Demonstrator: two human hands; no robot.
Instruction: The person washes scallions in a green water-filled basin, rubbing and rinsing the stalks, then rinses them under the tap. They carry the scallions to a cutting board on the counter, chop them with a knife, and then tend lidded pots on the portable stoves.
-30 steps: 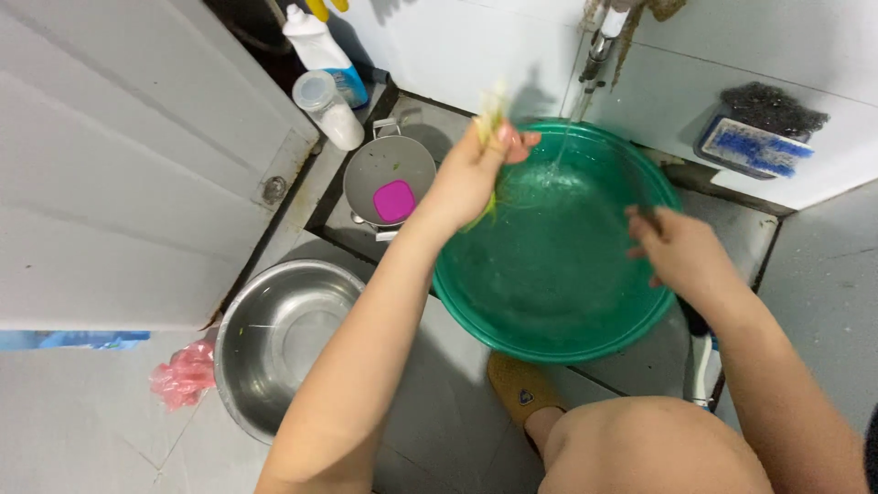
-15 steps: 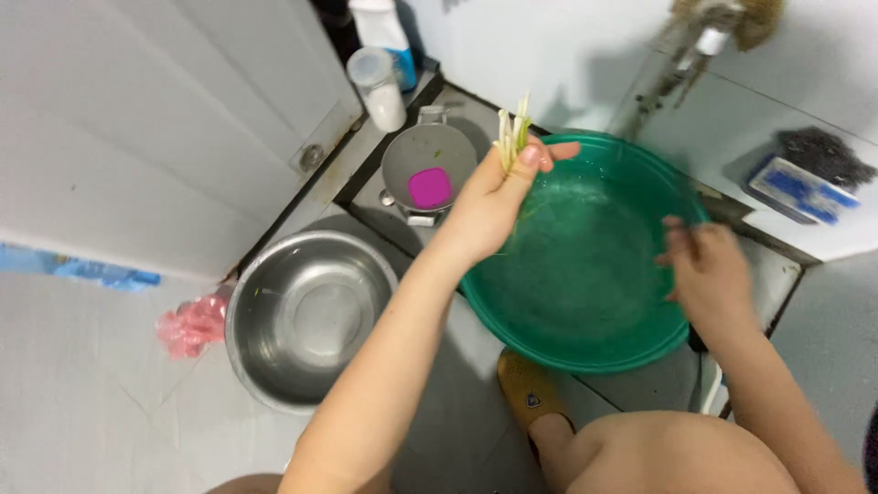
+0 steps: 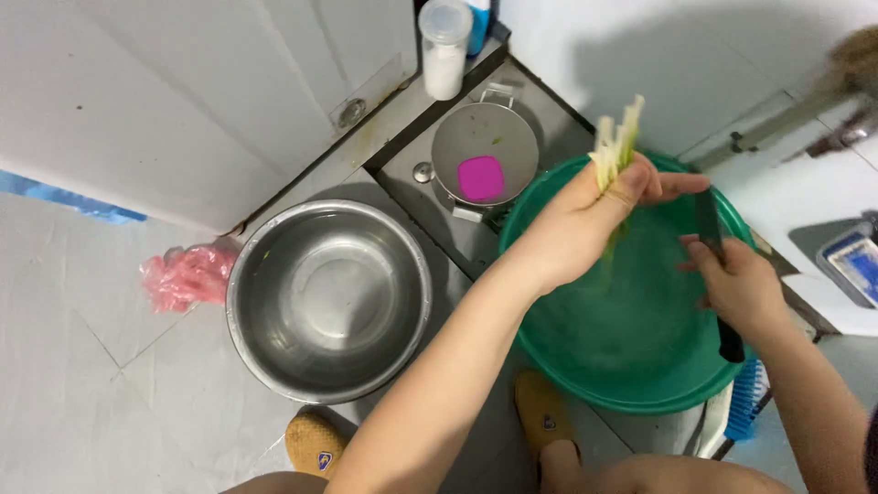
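Up over the green basin, a bunch of pale green stalks sits clamped in the left hand, fingers closed round it. Just beside, the right hand grips a dark-handled knife. Left of the basin sit a steel bowl and a small pot with a pink lid

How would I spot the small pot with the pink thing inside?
Start at the big green basin on the right. Just beyond its upper left rim stands a small steel pot with handles. Unlike the large steel bowl, it holds a bright pink square.
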